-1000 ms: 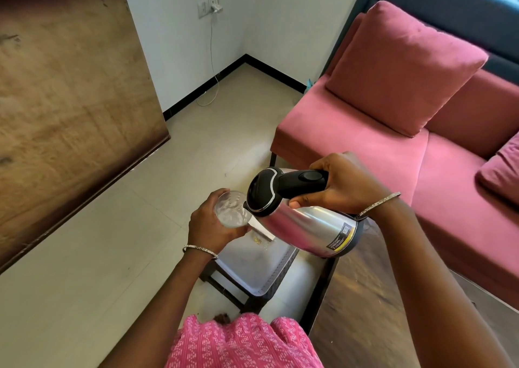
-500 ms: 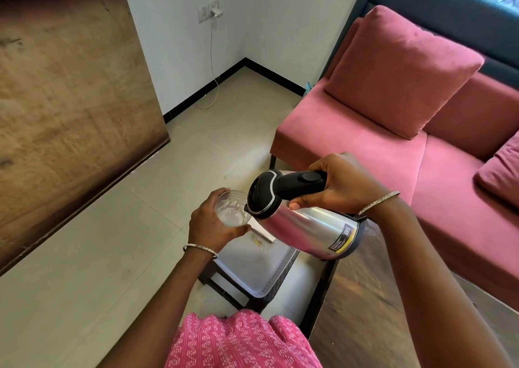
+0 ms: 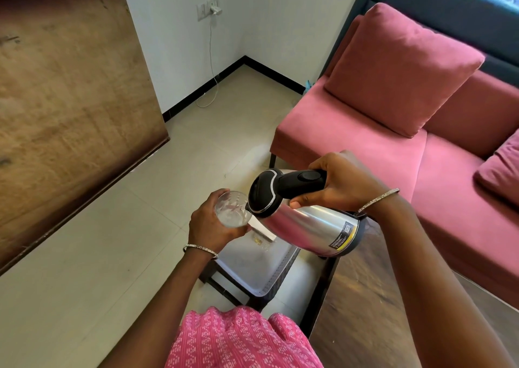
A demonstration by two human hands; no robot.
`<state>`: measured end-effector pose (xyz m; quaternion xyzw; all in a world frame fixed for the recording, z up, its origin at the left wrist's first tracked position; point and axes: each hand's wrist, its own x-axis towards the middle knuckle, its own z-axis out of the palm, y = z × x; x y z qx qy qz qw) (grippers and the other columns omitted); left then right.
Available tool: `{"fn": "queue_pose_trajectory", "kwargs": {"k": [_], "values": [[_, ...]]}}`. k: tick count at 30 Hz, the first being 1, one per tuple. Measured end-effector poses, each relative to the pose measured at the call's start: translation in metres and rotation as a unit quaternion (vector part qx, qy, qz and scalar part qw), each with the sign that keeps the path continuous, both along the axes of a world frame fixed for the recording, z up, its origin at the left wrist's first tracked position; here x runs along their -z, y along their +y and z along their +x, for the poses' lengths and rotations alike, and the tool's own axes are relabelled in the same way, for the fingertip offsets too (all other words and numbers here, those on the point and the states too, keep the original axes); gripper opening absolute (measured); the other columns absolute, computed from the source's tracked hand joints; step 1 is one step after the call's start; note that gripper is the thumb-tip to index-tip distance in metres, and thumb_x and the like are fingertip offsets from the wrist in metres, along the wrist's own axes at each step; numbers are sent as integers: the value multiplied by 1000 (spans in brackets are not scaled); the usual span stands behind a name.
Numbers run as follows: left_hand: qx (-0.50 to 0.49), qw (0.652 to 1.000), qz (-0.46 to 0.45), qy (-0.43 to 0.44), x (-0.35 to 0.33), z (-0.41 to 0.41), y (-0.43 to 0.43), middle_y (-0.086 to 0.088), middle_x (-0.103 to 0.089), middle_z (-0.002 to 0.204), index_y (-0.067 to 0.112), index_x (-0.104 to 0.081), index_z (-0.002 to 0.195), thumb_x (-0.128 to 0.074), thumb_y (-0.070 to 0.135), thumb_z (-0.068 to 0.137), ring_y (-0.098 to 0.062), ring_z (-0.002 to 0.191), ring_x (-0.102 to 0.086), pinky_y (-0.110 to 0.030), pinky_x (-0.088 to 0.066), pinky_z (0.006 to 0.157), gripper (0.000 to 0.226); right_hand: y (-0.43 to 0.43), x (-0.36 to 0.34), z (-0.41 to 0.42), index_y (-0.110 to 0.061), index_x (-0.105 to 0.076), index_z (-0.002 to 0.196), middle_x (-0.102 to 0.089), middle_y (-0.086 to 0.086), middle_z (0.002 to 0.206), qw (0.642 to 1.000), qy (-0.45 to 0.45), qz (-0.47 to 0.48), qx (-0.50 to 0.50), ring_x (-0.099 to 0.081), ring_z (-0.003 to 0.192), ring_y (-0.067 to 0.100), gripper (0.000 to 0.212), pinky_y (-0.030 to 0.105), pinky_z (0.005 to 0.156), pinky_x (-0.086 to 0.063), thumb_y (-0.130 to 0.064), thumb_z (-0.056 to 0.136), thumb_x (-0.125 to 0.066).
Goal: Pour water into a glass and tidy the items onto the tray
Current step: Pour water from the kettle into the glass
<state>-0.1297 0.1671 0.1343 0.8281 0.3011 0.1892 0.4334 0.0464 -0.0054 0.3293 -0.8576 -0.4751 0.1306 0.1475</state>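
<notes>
A black label (image 3: pixel 341 235) with a yellow band is sitting on the side of the kettle (image 3: pixel 303 225), close to the kettle's base, but its print is showing too small to read. No other writing is showing legibly.

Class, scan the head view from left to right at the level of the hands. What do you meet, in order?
Wooden panel → left hand, gripping the glass → glass → kettle, spout at the glass → right hand, gripping the kettle's handle → pink sofa.
</notes>
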Motion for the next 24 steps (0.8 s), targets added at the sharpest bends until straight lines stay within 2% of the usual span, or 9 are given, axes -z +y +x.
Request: {"fn": "queue_pose_trajectory", "kwargs": {"k": [3, 8, 16, 21, 24], "values": [[2, 1000, -5, 4, 0, 0, 0, 0, -65, 122, 24, -52, 127, -92, 49, 46, -14, 99, -61, -18, -47, 81, 94, 1, 1, 0, -17, -72, 70, -48, -4, 45, 1000, 0, -5, -2, -45, 47, 13, 55, 32, 48, -39, -69, 54, -83], [2, 1000, -2, 10, 1, 0, 1, -2, -65, 123, 23, -52, 128, -92, 50, 47, -20, 102, -63, -20, -47, 82, 94, 2, 2, 0, -17, -73, 71, -51, -2, 48, 1000, -2, -8, -5, -54, 52, 21, 56, 34, 51, -42, -69, 54, -83], [3, 1000, -6, 6, -1, 1, 1, -2, -65, 122, 22, -53, 127, -93, 46, 47, -21, 102, -64, -22, -49, 82, 93, 2, 4, 2, -19, -69, 65, -49, -5, 44, 1000, 2, -1, -1, -45, 45, 10, 54, 25, 46, -34, -70, 53, -82], [3, 1000, -6, 5, -2, 1, 1, -3, -66, 122, 21, -53, 127, -94, 44, 47, -22, 103, -64, -23, -49, 83, 93, 3, 5, 3, -19, -69, 66, -50, -5, 45, 1000, 2, -3, 2, -46, 46, 11, 55, 33, 48, -39, -70, 52, -82], [5, 1000, -4, 7, -3, 1, 1, -2, -66, 122, 21, -53, 127, -94, 44, 46, -23, 103, -64, -23, -49, 83, 93, 3, 6, 3, -19, -66, 64, -49, -5, 44, 1000, -1, -2, 1, -45, 45, 12, 54, 33, 48, -39, -69, 52, -83]]}}
